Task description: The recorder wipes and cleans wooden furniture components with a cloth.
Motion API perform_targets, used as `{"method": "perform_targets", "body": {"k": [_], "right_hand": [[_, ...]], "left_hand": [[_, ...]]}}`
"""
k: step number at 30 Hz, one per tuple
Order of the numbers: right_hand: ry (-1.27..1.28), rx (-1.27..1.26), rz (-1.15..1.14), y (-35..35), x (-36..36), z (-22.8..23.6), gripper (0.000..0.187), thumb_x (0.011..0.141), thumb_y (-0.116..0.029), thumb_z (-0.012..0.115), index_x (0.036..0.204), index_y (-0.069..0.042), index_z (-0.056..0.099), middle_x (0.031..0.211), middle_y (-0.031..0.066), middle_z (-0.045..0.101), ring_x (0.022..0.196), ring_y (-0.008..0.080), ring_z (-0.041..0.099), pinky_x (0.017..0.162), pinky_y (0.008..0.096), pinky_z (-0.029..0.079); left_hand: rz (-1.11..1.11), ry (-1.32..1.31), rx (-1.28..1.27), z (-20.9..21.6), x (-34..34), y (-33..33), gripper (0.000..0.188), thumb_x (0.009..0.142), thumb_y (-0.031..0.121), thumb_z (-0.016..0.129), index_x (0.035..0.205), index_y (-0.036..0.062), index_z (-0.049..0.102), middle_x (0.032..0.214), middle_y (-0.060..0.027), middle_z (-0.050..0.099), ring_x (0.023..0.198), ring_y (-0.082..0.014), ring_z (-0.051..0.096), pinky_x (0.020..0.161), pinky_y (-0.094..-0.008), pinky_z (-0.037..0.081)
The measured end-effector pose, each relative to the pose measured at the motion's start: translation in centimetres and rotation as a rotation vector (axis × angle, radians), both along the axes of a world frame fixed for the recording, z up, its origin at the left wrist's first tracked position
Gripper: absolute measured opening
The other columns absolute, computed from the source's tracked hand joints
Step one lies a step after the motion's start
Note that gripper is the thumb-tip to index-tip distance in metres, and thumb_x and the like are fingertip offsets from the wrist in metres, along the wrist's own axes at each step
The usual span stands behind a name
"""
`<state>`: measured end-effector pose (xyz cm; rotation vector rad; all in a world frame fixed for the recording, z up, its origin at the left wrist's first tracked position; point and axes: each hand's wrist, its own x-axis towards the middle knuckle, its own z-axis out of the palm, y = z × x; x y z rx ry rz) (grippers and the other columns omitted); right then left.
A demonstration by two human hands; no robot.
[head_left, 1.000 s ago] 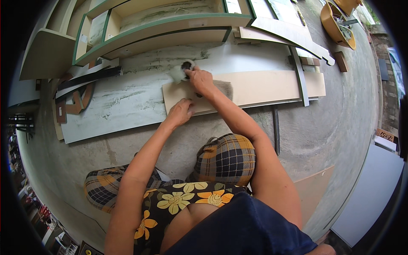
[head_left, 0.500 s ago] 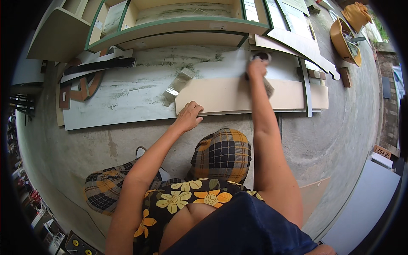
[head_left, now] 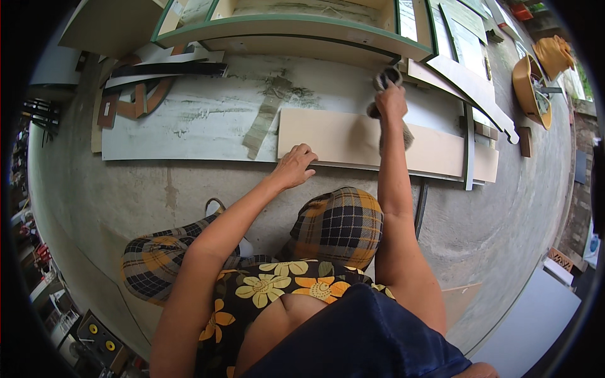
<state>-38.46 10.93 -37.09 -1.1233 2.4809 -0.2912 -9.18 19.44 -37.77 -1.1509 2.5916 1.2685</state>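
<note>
A long beige board [head_left: 340, 135] lies on a larger white panel [head_left: 189, 135] with dark smears. At the board's near left corner, my left hand [head_left: 295, 166] rests with bent fingers on top and the thumb at the near edge, gripping it. My right hand [head_left: 391, 102] reaches past the board's far edge, closed around a bunched grey-brown cloth [head_left: 406, 135]. One end of the cloth loops out beyond my fingers, and another hangs under my wrist over the board. A strip of brownish tape [head_left: 266, 120] lies on the panel left of the board.
A green-edged cabinet frame [head_left: 302, 31] stands at the far side. Curved wooden offcuts [head_left: 148, 94] sit at the panel's left end. A narrow grey strip [head_left: 469, 148] crosses the board's right part. Farther right are a wooden block [head_left: 525, 142] and a yellow tub [head_left: 530, 88] holding tools.
The view has shifted, so the cabinet and panel appear higher and farther right. My right hand with the cloth remains near the far edge; my left hand stays on the board's corner.
</note>
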Motion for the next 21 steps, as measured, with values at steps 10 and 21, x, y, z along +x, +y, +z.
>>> {"method": "perform_targets", "body": {"k": [10,21], "right_hand": [[-0.166,-0.199,0.594,0.9,14.4,-3.6,0.037,0.079,-0.011,0.052,0.115,-0.015,0.061,0.120,0.0166,0.054,0.098,0.0358,0.061,0.084,0.0443,0.049],[0.165,0.036,-0.451,13.2,-4.1,-1.9,0.055,0.077,-0.013,0.054,0.132,-0.016,0.046,0.130,0.0171,0.044,0.108,0.0373,0.055,0.087,0.0471,0.047]], "left_hand": [[-0.044,-0.053,-0.078,0.3,-1.1,0.8,0.035,0.077,0.016,0.066,0.109,0.0039,0.058,0.111,-0.0155,0.052,0.110,-0.0326,0.048,0.095,-0.0408,0.042],[0.122,0.118,-0.109,-1.1,2.2,0.3,0.020,0.080,0.011,0.062,0.097,0.0035,0.059,0.099,-0.0122,0.055,0.095,-0.0295,0.055,0.085,-0.0385,0.045]]}}
